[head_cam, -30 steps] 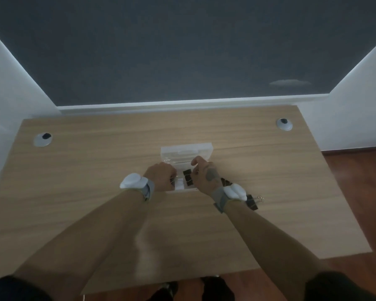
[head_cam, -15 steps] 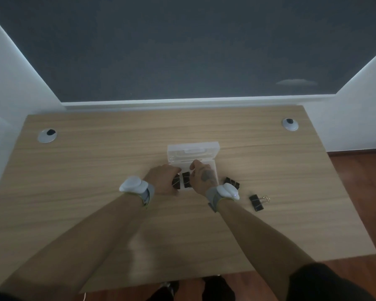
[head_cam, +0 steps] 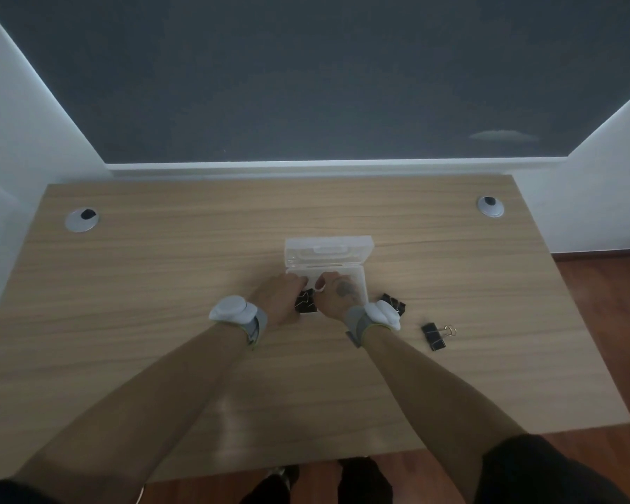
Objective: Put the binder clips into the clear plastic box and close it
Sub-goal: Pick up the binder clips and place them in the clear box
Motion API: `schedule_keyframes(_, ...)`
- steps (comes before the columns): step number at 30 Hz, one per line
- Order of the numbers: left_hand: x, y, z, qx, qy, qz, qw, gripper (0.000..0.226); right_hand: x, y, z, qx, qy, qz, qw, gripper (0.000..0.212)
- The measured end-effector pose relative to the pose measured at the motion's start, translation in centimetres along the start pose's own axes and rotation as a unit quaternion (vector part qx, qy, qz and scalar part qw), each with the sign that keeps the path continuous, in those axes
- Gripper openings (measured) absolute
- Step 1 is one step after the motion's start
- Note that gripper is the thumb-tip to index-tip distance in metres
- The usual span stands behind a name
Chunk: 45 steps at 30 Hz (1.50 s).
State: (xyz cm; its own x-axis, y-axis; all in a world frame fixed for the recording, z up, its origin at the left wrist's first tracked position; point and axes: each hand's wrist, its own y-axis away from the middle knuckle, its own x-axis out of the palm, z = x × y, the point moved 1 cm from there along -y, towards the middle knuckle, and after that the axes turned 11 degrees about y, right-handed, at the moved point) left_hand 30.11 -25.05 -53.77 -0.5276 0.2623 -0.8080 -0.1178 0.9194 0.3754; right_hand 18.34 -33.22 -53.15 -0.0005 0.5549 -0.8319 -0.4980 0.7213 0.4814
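Hands meet at open clear plastic box [head_cam: 360, 276] on bench [head_cam: 161, 285]: left hand [head_cam: 279, 298] and right hand [head_cam: 337, 294] grasping black binder clip [head_cam: 305, 303]. Two more clips [head_cam: 433, 336] lie right.

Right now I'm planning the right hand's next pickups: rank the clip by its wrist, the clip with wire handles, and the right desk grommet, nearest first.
From the right hand:
1. Clip by wrist, just right of it.
2. Handled clip, farther right and nearer the person.
3. Grommet, far right corner of the desk.
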Motion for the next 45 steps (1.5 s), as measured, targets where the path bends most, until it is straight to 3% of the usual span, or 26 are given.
schedule_keyframes(5,-0.3,0.1,-0.1,0.009,-0.006,-0.001,1.000,0.046,-0.3,0.4,0.3,0.010,0.011,0.016,1.000,0.038)
schedule_keyframes(18,-2.0,0.9,-1.9,0.022,-0.065,-0.086,0.994,0.065,-4.2,2.8,-1.8,-0.031,0.026,-0.044,0.998,0.029)
schedule_keyframes(24,-1.4,0.3,-6.0,0.082,-0.039,-0.143,0.986,0.051,-6.3,3.9,-5.3,-0.038,0.026,-0.089,0.995,0.027)
schedule_keyframes(34,2.1,-3.1,-17.6,0.128,-0.066,-0.053,0.988,0.020,-8.5,5.7,-17.5,0.047,0.036,-0.096,0.994,0.028)
schedule_keyframes(40,4.5,-5.5,-20.5,0.107,-0.139,0.022,0.984,0.029,-6.8,5.8,-22.5,0.055,0.101,0.014,0.993,0.037)
schedule_keyframes(45,6.1,-6.3,-21.0,0.049,-0.161,0.048,0.985,0.034,-5.3,5.7,-23.5,0.078,0.104,0.036,0.991,0.038)
